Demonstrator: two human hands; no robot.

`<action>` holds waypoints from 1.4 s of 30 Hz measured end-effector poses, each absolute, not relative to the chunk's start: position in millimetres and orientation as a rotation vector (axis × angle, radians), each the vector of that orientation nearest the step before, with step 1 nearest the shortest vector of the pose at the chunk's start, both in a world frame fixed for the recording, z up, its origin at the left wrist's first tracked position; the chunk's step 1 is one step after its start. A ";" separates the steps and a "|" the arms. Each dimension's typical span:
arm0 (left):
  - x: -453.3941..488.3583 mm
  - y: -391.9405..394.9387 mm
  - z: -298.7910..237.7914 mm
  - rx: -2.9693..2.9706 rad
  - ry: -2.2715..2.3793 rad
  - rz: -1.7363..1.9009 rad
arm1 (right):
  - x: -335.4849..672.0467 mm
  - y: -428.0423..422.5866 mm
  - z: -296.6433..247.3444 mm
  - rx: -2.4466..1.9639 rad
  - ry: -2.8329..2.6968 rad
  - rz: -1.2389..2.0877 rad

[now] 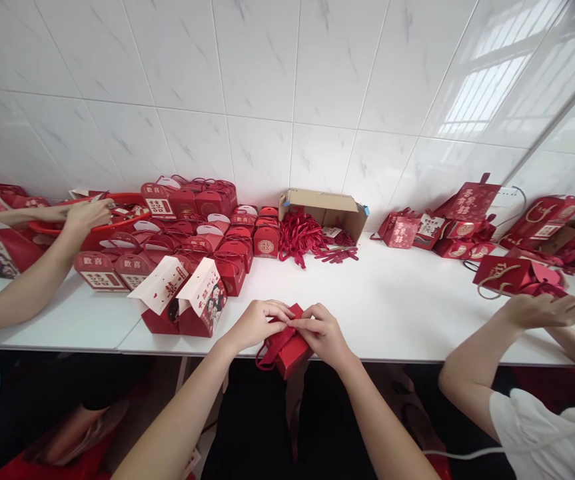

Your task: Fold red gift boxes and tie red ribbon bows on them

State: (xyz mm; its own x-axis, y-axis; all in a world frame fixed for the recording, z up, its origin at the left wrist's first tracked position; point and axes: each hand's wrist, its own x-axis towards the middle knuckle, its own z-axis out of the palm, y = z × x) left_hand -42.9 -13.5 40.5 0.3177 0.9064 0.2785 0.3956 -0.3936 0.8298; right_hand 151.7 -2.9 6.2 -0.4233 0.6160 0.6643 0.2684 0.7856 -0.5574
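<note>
A small red gift box (290, 357) with a red ribbon handle hangs at the front edge of the white table (392, 307), held between both my hands. My left hand (257, 323) is closed, pinching the box's top flap and ribbon. My right hand (323, 333) is closed too, fingers pinched on the same top edge from the right. Just left of my hands stands an open red box (187, 303) with white flaps raised.
Several finished red boxes (207, 230) crowd the table's left. A cardboard carton (324, 210) spilling red ribbons (307, 237) sits against the tiled wall. Red bags (467, 223) lie at right. A person's hand (87, 217) reaches at left; another person's hand (547, 310) rests at right.
</note>
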 end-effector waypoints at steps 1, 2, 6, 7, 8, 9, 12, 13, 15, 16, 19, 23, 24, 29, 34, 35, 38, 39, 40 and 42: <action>-44.0 -12.4 45.5 1.983 1.131 0.955 | 154.4 -1.6 8.1 -0.628 -2.056 0.466; -45.1 -11.3 51.2 2.033 1.111 0.901 | 157.1 -0.5 10.6 -0.600 -2.093 0.470; -46.0 -7.4 77.3 2.228 1.046 0.703 | 166.0 3.3 23.6 -0.550 -2.237 0.436; -45.3 -6.8 83.4 2.277 1.050 0.657 | 167.3 4.1 26.6 -0.548 -2.266 0.416; -44.3 -6.3 88.9 2.322 1.058 0.616 | 168.3 4.9 29.1 -0.547 -2.290 0.396; -43.1 -6.0 93.6 2.359 1.066 0.581 | 168.9 5.6 31.1 -0.541 -2.303 0.378; -39.7 -5.5 100.9 2.388 1.061 0.537 | 168.7 7.2 33.6 -0.484 -2.295 0.351; -39.1 -5.2 100.5 2.367 1.057 0.542 | 168.2 7.5 33.3 -0.463 -2.286 0.354; -38.8 -4.0 96.0 2.278 1.054 0.567 | 167.2 7.6 31.4 -0.451 -2.270 0.363; -39.1 -3.2 92.2 2.217 1.051 0.586 | 166.6 7.4 29.9 -0.462 -2.265 0.362; -40.3 -1.2 79.5 2.033 1.023 0.670 | 164.3 6.7 23.9 -0.503 -2.229 0.297; -39.6 -2.4 70.5 1.954 1.054 0.762 | 159.5 6.8 15.5 -0.538 -2.167 0.156; -39.0 -3.3 69.9 1.953 1.078 0.769 | 158.3 7.1 14.2 -0.540 -2.156 0.156; -35.7 -9.3 67.8 1.928 1.136 0.821 | 156.1 10.4 14.5 -0.551 -2.162 0.257; -31.7 -15.6 61.8 1.910 1.191 0.914 | 159.4 14.7 25.2 -0.543 -2.279 0.312; -31.0 -16.5 59.8 1.910 1.198 0.941 | 160.3 14.9 28.6 -0.545 -2.303 0.336; -28.9 -18.5 52.5 1.897 1.204 1.027 | 164.9 13.8 38.6 -0.583 -2.318 0.473; -28.3 -19.0 50.1 1.887 1.206 1.047 | 167.3 12.9 40.8 -0.616 -2.286 0.535; -27.8 -19.6 48.1 1.875 1.207 1.059 | 170.3 12.0 41.8 -0.662 -2.236 0.606; -27.0 -20.6 45.2 1.845 1.209 1.064 | 177.4 10.1 39.6 -0.777 -2.114 0.772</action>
State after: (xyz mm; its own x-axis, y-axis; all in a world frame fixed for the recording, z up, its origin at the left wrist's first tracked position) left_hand -27.0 -20.6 45.2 0.2350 0.9355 0.2639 0.3805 -0.3384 0.8607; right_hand 177.4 10.1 39.6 -0.5410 0.7232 0.4294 0.2764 0.6351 -0.7213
